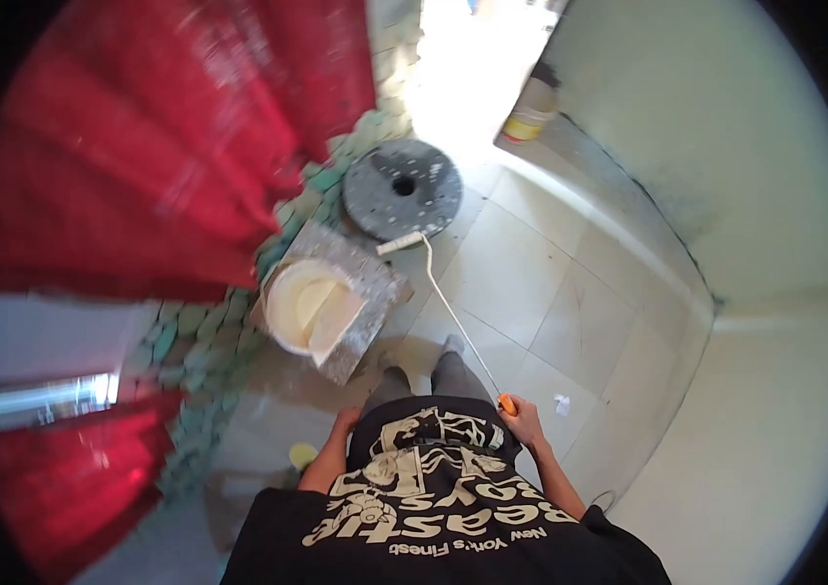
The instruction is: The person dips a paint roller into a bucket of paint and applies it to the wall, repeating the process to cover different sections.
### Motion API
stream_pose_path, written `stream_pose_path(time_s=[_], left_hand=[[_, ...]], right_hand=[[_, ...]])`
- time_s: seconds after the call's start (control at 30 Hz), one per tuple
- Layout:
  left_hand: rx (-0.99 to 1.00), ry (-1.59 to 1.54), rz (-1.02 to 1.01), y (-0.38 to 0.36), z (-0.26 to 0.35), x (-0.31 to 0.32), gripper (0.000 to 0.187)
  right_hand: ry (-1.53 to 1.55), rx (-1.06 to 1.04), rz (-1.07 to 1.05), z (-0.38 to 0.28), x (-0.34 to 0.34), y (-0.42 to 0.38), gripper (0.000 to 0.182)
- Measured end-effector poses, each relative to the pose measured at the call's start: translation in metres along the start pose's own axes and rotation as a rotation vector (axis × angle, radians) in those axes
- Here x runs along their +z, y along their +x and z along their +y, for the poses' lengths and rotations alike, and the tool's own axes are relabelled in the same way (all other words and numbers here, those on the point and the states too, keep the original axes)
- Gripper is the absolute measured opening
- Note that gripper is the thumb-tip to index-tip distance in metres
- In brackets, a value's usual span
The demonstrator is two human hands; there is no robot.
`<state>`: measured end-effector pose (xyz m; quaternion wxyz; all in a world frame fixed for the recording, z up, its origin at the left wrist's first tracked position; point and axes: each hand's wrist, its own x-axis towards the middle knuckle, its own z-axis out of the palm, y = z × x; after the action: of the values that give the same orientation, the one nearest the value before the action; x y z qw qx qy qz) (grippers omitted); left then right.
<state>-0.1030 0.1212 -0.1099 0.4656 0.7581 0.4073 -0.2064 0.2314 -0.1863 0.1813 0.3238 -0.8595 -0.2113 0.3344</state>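
Observation:
My right hand [521,419], by my right hip, is closed round the orange handle of a paint roller [401,244]. Its long thin frame slants forward and left, and the narrow, pale roller head lies close to the near edge of a black speckled disc. Beside my left thigh hangs my left hand [346,420]; its fingers are too small and hidden to make out. Forward and left of my feet, a white bucket [274,314] with cream-coloured contents sits on a paint-spotted grey stand [380,288]. A pale flat piece [338,324] leans at the bucket's right side.
The round black disc [402,187] with a central hole stands ahead. Red curtains [141,166] hang at left, above green stone-patterned tiles [194,341]. Pale walls [706,127] rise at right. A container with a yellow band [528,122] stands near the bright doorway. White scraps [562,403] lie on the tiled floor.

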Motion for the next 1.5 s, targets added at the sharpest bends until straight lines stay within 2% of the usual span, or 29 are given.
stream_pose_path(time_s=[0.07,0.13,0.17,0.23,0.27,0.3,0.33,0.37,0.4,0.43,0.5,0.63,0.7,0.73,0.8,0.93,1.03,1.1,1.13,1.17,1.2,1.23,1.27,1.3,1.37,1.4,1.47,1.5], left_hand=[[0.116,0.196,-0.040,0.000,0.048,-0.038,0.044],[-0.502,-0.271,-0.139,-0.003,0.130,-0.067,0.044],[-0.472,-0.226,-0.148,0.013,0.146,-0.074,0.044],[-0.353,-0.263,-0.203,0.057,0.146,-0.075,0.024],[-0.135,-0.097,-0.168,0.093,0.130,-0.067,0.021],[-0.105,-0.064,-0.182,0.118,0.131,-0.064,0.021],[0.058,0.047,-0.249,0.137,0.141,-0.062,0.020],[0.219,0.160,-0.316,0.155,0.160,-0.062,0.020],[-0.130,0.119,-0.312,0.135,0.227,-0.063,0.020],[-0.107,0.155,-0.322,0.144,0.257,-0.057,0.020],[-0.138,-0.060,-0.309,0.180,0.280,-0.026,0.020],[0.035,0.209,-0.334,0.170,0.425,0.044,0.025],[0.360,0.599,-0.234,0.167,0.473,0.076,0.033],[0.361,0.609,-0.242,0.165,0.497,0.083,0.033],[0.449,0.597,-0.401,0.164,0.544,0.095,0.040],[0.420,0.514,-0.383,0.186,0.584,0.110,0.039],[0.337,0.549,-0.501,0.218,0.598,0.120,0.039],[0.638,0.503,-0.737,0.230,0.619,0.122,0.038],[0.758,0.450,-0.611,0.215,0.641,0.118,0.036],[0.770,0.439,-0.624,0.244,0.616,0.134,0.036],[0.668,0.590,-0.718,0.280,0.600,0.148,0.040],[0.559,0.748,-0.806,0.331,0.637,0.178,0.045],[0.794,0.888,-0.807,0.342,0.654,0.183,0.041],[0.795,0.886,-0.812,0.349,0.676,0.197,0.041],[0.838,1.182,-0.844,0.365,0.724,0.209,0.037],[0.840,1.195,-0.846,0.371,0.748,0.218,0.037],[0.439,0.830,-0.745,0.380,0.793,0.243,0.033],[0.617,0.963,-0.768,0.394,0.814,0.257,0.030]], right_hand=[[0.015,0.108,0.113,0.038,0.008,-0.010,0.029],[0.083,0.166,0.241,0.063,0.018,-0.017,0.028],[0.123,0.210,0.316,0.078,0.026,-0.021,0.028],[0.184,0.264,0.425,0.126,0.048,-0.019,0.029],[0.225,0.318,0.477,0.139,0.054,-0.020,0.030],[0.263,0.369,0.530,0.153,0.054,-0.018,0.030],[0.284,0.475,0.523,0.166,0.051,-0.017,0.032],[0.310,0.492,0.561,0.173,0.047,-0.018,0.032],[0.358,0.551,0.582,0.183,0.041,-0.018,0.032],[0.407,0.610,0.597,0.192,0.036,-0.019,0.033],[0.405,0.668,0.618,0.212,0.023,-0.025,0.034],[0.461,0.743,0.687,0.268,0.000,-0.031,0.036],[0.469,0.792,0.688,0.282,-0.010,-0.035,0.036],[0.466,0.781,0.736,0.281,-0.022,-0.038,0.036],[0.461,0.770,0.790,0.285,-0.042,-0.033,0.036],[0.542,0.880,0.846,0.299,-0.058,-0.008,0.034],[0.611,0.903,0.893,0.315,-0.076,0.013,0.034],[0.704,0.961,0.823,0.318,-0.104,0.023,0.036],[0.695,0.965,0.841,0.324,-0.121,0.031,0.036],[0.653,0.972,0.815,0.329,-0.134,0.034,0.036],[0.610,0.984,0.782,0.331,-0.146,0.035,0.037],[0.604,0.994,0.789,0.330,-0.159,0.041,0.037],[0.585,1.006,0.868,0.334,-0.176,0.049,0.038],[0.573,1.017,0.939,0.336,-0.192,0.053,0.038],[0.576,1.026,0.921,0.339,-0.214,0.064,0.038],[0.594,0.999,0.979,0.350,-0.224,0.073,0.038],[0.528,0.994,1.021,0.379,-0.243,0.091,0.038],[0.536,1.004,1.018,0.393,-0.250,0.100,0.038]])
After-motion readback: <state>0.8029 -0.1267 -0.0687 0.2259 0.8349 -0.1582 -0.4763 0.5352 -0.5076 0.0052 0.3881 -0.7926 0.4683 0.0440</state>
